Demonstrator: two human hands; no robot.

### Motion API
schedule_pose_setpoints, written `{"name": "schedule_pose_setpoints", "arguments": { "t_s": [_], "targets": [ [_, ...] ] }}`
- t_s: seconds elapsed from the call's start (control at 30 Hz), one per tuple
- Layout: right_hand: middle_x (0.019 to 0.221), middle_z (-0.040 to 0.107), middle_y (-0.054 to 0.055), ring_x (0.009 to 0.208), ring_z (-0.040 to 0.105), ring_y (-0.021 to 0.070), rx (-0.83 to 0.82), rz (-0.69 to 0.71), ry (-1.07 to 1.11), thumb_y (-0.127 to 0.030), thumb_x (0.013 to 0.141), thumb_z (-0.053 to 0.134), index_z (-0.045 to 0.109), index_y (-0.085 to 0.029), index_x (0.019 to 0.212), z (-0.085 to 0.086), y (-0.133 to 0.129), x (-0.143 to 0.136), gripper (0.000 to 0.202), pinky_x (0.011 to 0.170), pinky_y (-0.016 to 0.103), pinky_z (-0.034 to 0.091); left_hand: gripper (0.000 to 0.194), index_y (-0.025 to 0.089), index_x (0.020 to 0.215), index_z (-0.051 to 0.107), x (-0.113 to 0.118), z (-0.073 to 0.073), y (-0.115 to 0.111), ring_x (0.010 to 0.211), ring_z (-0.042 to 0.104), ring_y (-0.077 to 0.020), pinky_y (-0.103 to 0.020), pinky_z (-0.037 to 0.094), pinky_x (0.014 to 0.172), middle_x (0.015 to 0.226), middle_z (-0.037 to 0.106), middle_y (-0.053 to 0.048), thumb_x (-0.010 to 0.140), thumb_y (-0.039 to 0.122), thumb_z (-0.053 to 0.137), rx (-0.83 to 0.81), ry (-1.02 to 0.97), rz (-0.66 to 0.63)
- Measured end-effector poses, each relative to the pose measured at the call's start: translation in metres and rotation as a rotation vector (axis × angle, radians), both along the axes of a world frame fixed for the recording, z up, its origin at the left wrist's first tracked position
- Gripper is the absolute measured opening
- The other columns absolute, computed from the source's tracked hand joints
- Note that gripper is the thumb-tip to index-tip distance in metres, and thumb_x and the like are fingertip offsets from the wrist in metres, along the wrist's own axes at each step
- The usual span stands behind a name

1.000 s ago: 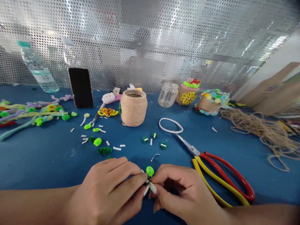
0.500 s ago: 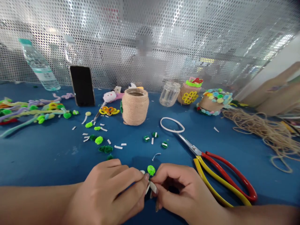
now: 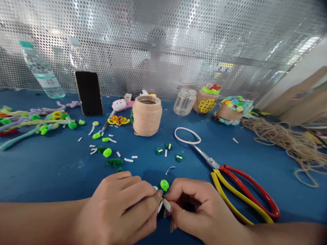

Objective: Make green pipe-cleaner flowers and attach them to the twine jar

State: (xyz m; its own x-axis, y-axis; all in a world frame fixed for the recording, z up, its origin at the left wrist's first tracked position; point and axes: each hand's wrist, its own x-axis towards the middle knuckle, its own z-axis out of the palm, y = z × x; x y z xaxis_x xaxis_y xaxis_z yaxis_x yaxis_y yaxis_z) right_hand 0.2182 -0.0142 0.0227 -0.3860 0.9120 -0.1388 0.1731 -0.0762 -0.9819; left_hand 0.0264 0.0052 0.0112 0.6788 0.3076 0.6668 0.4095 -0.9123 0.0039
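Close together at the front of the table, my left hand [image 3: 127, 207] and my right hand [image 3: 201, 207] are both pinched at the fingertips. Between them is a small pale, looped strip [image 3: 166, 205], gripped from either side; its exact kind is partly hidden by my fingers. Just beyond the fingertips sits a bright green pompom [image 3: 164, 185]. A thin white scrap [image 3: 170, 169] lies behind it. Farther back, dark green pompoms [image 3: 179, 157] carry white tape pieces. To the right of my right hand lie scissors [image 3: 217, 166] with red and yellow handles.
A twine-wrapped jar [image 3: 147, 117], a glass jar [image 3: 185, 102] and decorated pots [image 3: 231, 110] stand behind. A white ring [image 3: 187, 135] touches the scissor tips. Loose twine [image 3: 288, 143] lies right. A phone [image 3: 89, 93], bottle [image 3: 43, 73] and fuzzy stems [image 3: 22, 136] are left.
Both hands stay almost in place, still pinching the pale strip. The view has shifted very slightly; the things on the table have not moved.
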Motion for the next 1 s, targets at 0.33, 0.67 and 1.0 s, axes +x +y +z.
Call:
{"name": "schedule_pose_setpoints", "arguments": {
  "t_s": [0.33, 0.67, 1.0],
  "targets": [
    [0.05, 0.049, -0.005, 0.047, 0.043, 0.0075, -0.051, -0.073, -0.046, -0.02, 0.071, 0.061, 0.056, -0.017, 0.063, 0.001, 0.005, 0.003, 0.01, 0.045, 0.019, 0.034, 0.013, 0.017, 0.078, 0.061, 0.0, 0.008, 0.005, 0.062, 0.058, -0.0096, -0.023, 0.045, 0.058, 0.072, 0.066, 0.002, 0.079, 0.006, 0.054, -0.22, -0.17, 0.02],
    [0.058, 0.05, -0.005, 0.052, 0.041, 0.0069, 0.02, 0.02, -0.217, -0.018, 0.072, 0.063, 0.059, -0.016, 0.073, 0.0, 0.052, 0.023, 0.004, 0.047, 0.018, 0.031, 0.018, 0.016, 0.063, 0.053, 0.0, 0.008, 0.019, 0.054, 0.048, -0.0046, -0.016, 0.04, 0.054, 0.061, 0.053, 0.005, 0.078, 0.007, 0.051, -0.526, -0.33, 0.144],
    [0.066, 0.047, -0.004, 0.058, 0.041, 0.0086, 0.105, 0.059, -0.233, -0.013, 0.073, 0.057, 0.06, -0.018, 0.082, -0.001, 0.052, 0.022, 0.01, 0.052, 0.021, 0.033, 0.017, 0.016, 0.063, 0.054, -0.001, 0.008, 0.019, 0.053, 0.048, -0.0039, -0.015, 0.04, 0.054, 0.059, 0.052, 0.005, 0.077, 0.007, 0.051, -0.54, -0.327, 0.149]
  ]
}}
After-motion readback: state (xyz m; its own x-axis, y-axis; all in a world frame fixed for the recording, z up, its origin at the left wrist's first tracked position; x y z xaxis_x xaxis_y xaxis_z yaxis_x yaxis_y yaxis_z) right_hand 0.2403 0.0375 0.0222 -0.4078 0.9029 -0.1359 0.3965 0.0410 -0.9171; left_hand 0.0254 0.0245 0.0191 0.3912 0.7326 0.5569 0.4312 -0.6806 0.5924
